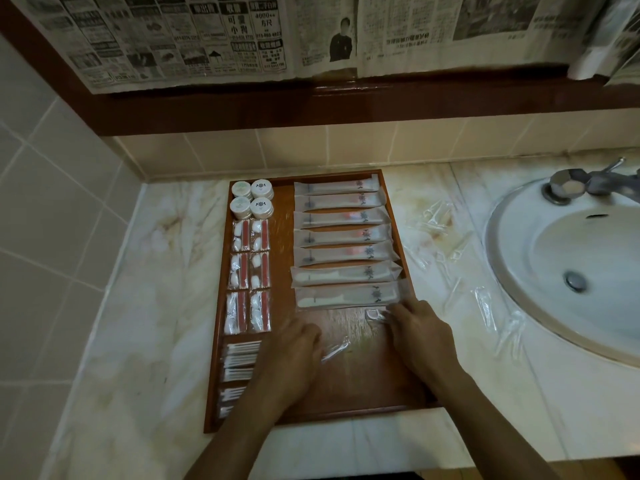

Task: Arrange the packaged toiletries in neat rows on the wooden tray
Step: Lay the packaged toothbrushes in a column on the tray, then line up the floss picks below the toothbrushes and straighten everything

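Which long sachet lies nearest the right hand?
The bottom long sachet, last of seven in the column; the right hand lies at its right end.

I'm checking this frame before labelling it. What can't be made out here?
- Head view: the left hand hides part of the cotton-swab packets.
- The right hand covers most of the clear packet it touches; grip unclear.
- Logos on the long sachets are too small to read.
- Sink is cut off by the right edge.
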